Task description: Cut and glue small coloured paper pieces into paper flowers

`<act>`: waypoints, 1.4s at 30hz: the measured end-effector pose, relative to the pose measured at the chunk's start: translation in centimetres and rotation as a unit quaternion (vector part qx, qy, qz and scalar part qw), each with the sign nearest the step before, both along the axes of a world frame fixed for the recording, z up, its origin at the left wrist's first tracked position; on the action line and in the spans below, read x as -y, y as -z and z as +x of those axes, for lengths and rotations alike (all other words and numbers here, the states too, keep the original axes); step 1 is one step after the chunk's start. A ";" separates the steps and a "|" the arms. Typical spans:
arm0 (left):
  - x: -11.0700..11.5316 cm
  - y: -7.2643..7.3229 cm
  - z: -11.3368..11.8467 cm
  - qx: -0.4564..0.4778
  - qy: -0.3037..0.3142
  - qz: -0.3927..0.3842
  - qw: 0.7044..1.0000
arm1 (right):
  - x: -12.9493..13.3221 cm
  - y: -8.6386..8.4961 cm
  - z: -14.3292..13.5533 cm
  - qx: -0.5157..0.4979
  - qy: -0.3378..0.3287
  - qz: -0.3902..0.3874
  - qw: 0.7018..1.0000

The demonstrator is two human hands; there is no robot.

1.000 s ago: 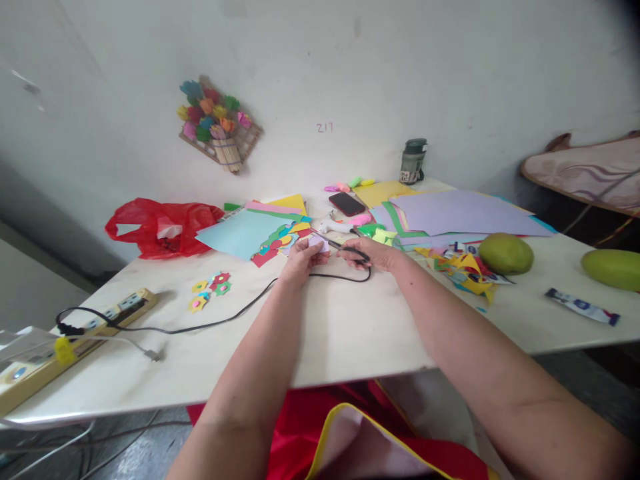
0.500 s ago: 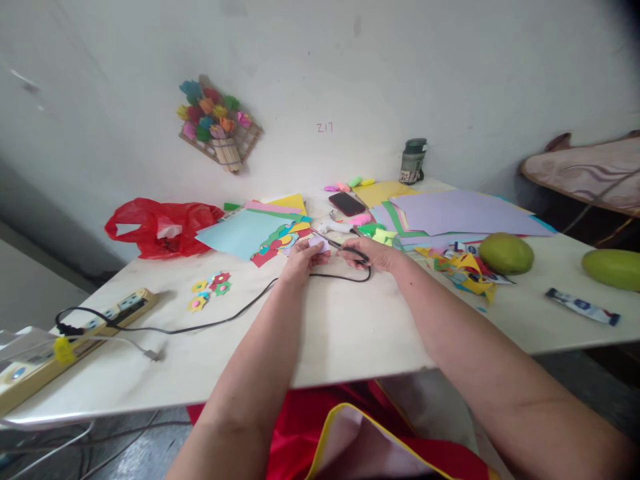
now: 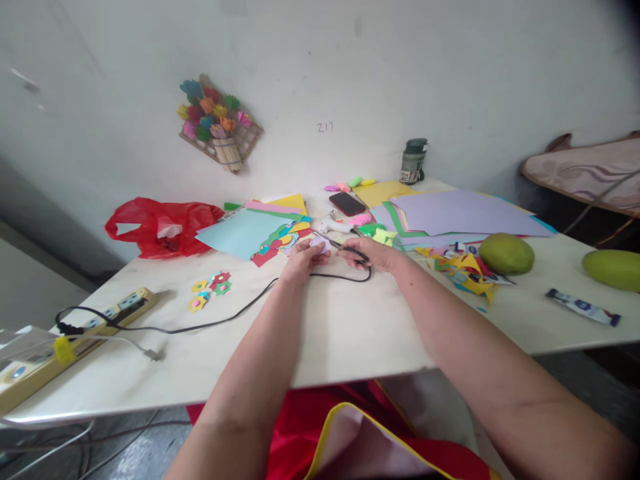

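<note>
Between its thumb and fingers, my left hand (image 3: 299,260) pinches a small light purple paper piece (image 3: 320,245). My right hand (image 3: 369,253) is closed round the dark handles of a pair of scissors (image 3: 356,253), whose blades point left at the purple piece. Whether the blades touch the paper is too small to tell. Just beyond my left hand lie coloured paper cut-outs (image 3: 275,243). A white glue gun (image 3: 335,225) rests behind the scissors. Several small paper flowers (image 3: 220,283) lie on the table to the left.
A black cord (image 3: 240,312) runs from a power strip (image 3: 133,301) to near my hands. A red plastic bag (image 3: 190,220) sits back left. Paper sheets (image 3: 450,210), a phone (image 3: 347,203), paper scraps (image 3: 470,270), a green fruit (image 3: 507,253) and a tube (image 3: 583,307) lie on the table (image 3: 350,340).
The light purple piece in my left hand has shifted very slightly. My hands and the scissors are otherwise in nearly the same place.
</note>
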State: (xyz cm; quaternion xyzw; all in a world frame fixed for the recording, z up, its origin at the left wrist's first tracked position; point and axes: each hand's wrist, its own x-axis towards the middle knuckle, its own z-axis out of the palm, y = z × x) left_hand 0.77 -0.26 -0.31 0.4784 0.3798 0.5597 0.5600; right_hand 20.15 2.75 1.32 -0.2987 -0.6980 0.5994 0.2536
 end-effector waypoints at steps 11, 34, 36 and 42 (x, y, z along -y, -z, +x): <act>0.2 -0.3 0.1 -0.004 0.018 -0.002 1.000 | 0.4 -0.4 -0.1 0.004 0.006 0.003 1.000; -0.1 0.1 0.2 0.005 0.032 -0.010 0.999 | 0.6 -0.5 -0.4 0.007 0.030 0.000 1.000; -0.2 0.1 0.2 0.006 0.035 -0.009 0.999 | 0.4 -0.3 -0.4 0.003 0.029 -0.004 1.000; -0.2 0.2 0.1 0.002 0.039 -0.008 0.999 | 0.1 -0.1 -0.3 0.003 0.024 -0.008 1.000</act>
